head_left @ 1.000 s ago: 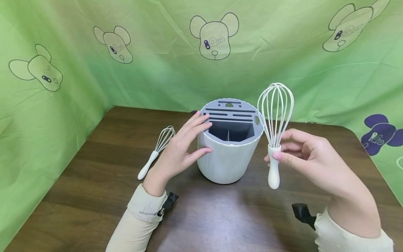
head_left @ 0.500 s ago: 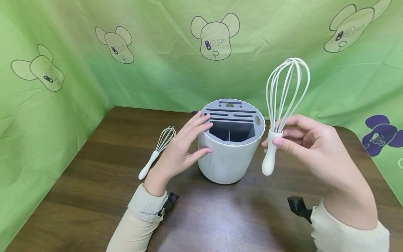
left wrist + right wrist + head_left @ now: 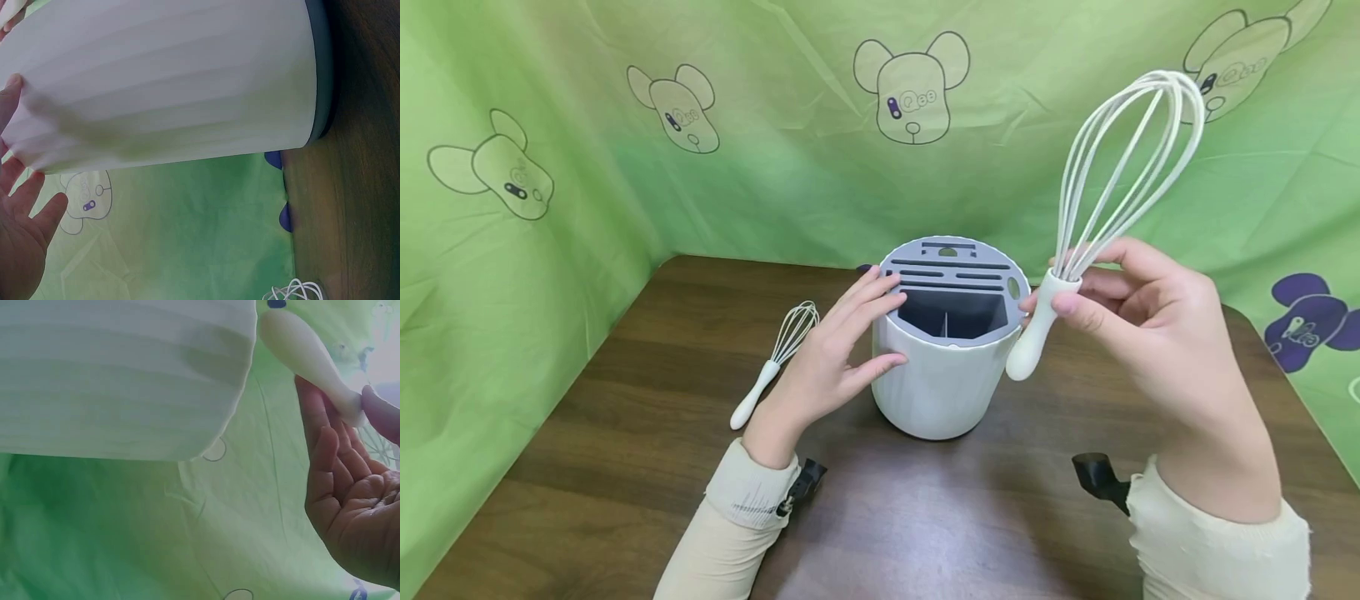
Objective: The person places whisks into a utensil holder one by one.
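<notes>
My right hand (image 3: 1157, 308) pinches the upper handle of a white whisk (image 3: 1041, 325) between thumb and fingers. The whisk tilts, its wire loops up to the right and its handle end low, beside the right rim of a white utensil holder (image 3: 936, 387). In the right wrist view the whisk handle (image 3: 306, 356) shows apart from the holder's wall (image 3: 119, 381). My left hand (image 3: 835, 350) rests on the holder's left side with fingers spread, fingertips at the grey slotted top. A second, smaller-looking whisk (image 3: 767, 375) lies on the table left of that hand.
The brown wooden table (image 3: 625, 475) carries the holder near its back edge. Green cloth (image 3: 760, 192) with mouse-head prints hangs behind and at the sides. A black wrist mount (image 3: 1097, 479) juts from the right sleeve, another (image 3: 805, 487) from the left.
My right hand has lifted the whisk upward, and the whisk has tilted so its wire end leans right and its handle end swings left toward the holder. My left hand stays put.
</notes>
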### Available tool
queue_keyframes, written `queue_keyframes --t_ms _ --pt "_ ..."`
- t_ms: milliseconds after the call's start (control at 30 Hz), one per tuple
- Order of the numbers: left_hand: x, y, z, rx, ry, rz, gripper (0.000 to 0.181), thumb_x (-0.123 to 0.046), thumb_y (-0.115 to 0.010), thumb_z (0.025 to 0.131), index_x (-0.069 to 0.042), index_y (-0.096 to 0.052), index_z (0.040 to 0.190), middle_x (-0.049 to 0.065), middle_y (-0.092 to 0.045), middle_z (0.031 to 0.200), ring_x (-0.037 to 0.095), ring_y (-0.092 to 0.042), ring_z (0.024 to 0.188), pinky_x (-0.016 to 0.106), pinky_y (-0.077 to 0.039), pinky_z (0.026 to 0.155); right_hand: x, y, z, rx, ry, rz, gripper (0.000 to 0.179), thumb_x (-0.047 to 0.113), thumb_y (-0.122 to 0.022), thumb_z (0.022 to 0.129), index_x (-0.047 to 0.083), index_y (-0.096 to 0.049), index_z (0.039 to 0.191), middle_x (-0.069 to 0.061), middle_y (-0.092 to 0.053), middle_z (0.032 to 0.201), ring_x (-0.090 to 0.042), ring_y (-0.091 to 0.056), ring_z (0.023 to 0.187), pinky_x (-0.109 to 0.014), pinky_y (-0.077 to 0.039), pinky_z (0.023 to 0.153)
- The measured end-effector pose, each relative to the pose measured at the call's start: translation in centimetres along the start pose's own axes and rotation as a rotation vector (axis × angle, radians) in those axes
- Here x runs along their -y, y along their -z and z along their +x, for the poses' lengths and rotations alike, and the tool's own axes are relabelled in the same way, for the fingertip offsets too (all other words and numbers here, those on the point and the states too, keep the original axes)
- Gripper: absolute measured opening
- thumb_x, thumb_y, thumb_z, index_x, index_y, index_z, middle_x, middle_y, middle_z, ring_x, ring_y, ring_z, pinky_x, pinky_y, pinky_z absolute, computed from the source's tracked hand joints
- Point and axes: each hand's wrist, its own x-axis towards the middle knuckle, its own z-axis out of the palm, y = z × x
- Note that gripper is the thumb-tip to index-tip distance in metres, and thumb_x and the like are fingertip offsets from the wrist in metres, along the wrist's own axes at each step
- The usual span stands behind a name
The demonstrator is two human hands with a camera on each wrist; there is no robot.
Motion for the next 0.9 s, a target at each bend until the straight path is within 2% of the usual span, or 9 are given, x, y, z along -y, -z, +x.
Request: queue_keyframes --t_ms 167,267,467,667,900 --pt "-0.1 0.0 0.2 0.0 -0.006 -0.004 0.063 -0.015 -0.082 0.082 -0.001 -0.054 0.137 0.017 -0.05 0.148 0.032 -0.034 0.149 0.04 -0.029 0.123 -0.1 -0.2 0.4 -0.038 0.089 0.067 0.021 -0.024 -0.057 0.086 -0.02 -0.055 0.106 -0.019 -0.075 0.089 -0.025 -0.075 0.086 -0.026 -0.059 0.085" --pt "-0.1 0.0 0.2 -0.001 -0.006 -0.005 0.063 -0.015 -0.082 0.082 -0.002 -0.054 0.137 0.017 -0.051 0.147 0.032 -0.034 0.149 0.04 -0.029 0.123 -0.1 -0.4 0.7 -0.05 0.143 0.116 0.022 -0.025 -0.057 0.085 -0.024 -0.053 0.107 -0.023 -0.074 0.088 -0.028 -0.075 0.084 -0.031 -0.06 0.081" --pt "0.1 -0.1 -0.1 0.006 0.005 -0.008 0.064 -0.015 -0.082 0.082 -0.002 -0.054 0.137 0.016 -0.05 0.148 0.032 -0.033 0.149 0.04 -0.029 0.123 -0.7 -0.9 1.4 -0.085 0.234 0.187 0.022 -0.025 -0.058 0.084 -0.025 -0.053 0.106 -0.026 -0.073 0.086 -0.03 -0.074 0.081 -0.033 -0.061 0.08" --pt "0.1 -0.1 -0.4 0.012 0.014 -0.009 0.064 -0.016 -0.082 0.081 -0.003 -0.054 0.137 0.015 -0.05 0.148 0.031 -0.033 0.149 0.041 -0.028 0.123 -1.7 -1.6 2.1 -0.141 0.267 0.186 0.023 -0.024 -0.06 0.083 -0.019 -0.057 0.105 -0.021 -0.074 0.084 -0.03 -0.075 0.079 -0.032 -0.061 0.08" --pt "0.1 -0.1 0.0 0.002 -0.009 -0.003 0.065 -0.017 -0.082 0.081 -0.002 -0.054 0.138 0.016 -0.05 0.148 0.033 -0.033 0.149 0.041 -0.029 0.123 -2.6 -2.0 2.7 -0.133 0.294 0.169 0.023 -0.02 -0.064 0.084 -0.016 -0.059 0.106 -0.018 -0.075 0.086 -0.028 -0.075 0.081 -0.032 -0.061 0.082"
